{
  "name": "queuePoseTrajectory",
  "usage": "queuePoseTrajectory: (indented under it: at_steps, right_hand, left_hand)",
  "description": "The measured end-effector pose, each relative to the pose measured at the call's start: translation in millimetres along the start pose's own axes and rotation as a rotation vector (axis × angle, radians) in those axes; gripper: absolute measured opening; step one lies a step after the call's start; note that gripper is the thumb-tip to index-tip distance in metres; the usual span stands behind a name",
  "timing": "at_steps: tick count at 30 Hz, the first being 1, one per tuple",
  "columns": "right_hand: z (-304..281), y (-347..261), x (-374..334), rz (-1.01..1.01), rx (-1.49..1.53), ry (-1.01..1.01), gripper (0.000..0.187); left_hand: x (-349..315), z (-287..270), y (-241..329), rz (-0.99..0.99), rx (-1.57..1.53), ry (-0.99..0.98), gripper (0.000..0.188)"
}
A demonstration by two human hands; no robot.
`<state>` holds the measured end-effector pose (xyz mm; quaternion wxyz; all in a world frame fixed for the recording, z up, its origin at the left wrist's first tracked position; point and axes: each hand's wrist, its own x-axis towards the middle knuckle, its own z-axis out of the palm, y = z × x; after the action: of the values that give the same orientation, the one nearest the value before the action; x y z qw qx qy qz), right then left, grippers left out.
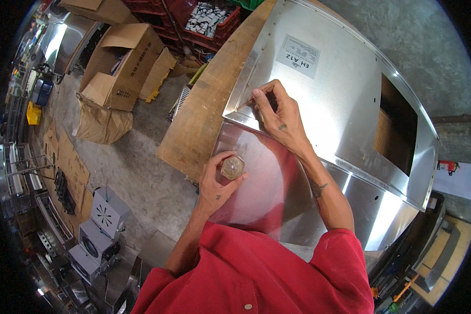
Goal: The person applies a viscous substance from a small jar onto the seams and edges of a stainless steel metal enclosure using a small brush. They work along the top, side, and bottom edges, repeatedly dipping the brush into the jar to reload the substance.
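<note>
A large shiny sheet-metal cabinet (pixel 340 99) lies in front of me, with a grey printed label (pixel 298 56) on its upper face. My left hand (pixel 214 183) is wrapped round a small brownish jar (pixel 233 167), seen from above, beside the cabinet's near side. Over the cabinet's near left corner, my right hand (pixel 280 116) is closed in a pinch, its fingertips close to the metal edge. Whatever those fingers hold is too small or hidden to name. A dark rectangular opening (pixel 397 123) is cut into the right part of the upper face.
Under the cabinet, a wooden tabletop (pixel 193 125) sticks out to the left. An opened cardboard box (pixel 120 68) stands on the concrete floor (pixel 146 178). Grey metal boxes (pixel 97 230) are at the lower left. Red crates (pixel 209 36) stand at the back.
</note>
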<state>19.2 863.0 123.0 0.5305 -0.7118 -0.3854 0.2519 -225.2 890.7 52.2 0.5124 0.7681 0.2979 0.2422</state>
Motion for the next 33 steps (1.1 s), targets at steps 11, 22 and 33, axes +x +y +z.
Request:
queuePoseTrajectory:
  at_steps: [11,22,33]
  right_hand:
    - [-0.8,-0.5,-0.2,0.033,0.042,0.005,0.022]
    - [27.1,-29.0,-82.8,-0.057,0.090,0.201,0.017]
    - [33.4,-45.7,-102.0,-0.516,-0.438,0.004,0.010]
  left_hand:
    - [-1.9,1.7,-3.8,-0.020,-0.021,0.001,0.064]
    - [3.6,-4.6,18.0,-0.071,-0.057,0.148,0.065]
    - [6.7,-21.2,37.4,0.116,0.077,0.136,0.067]
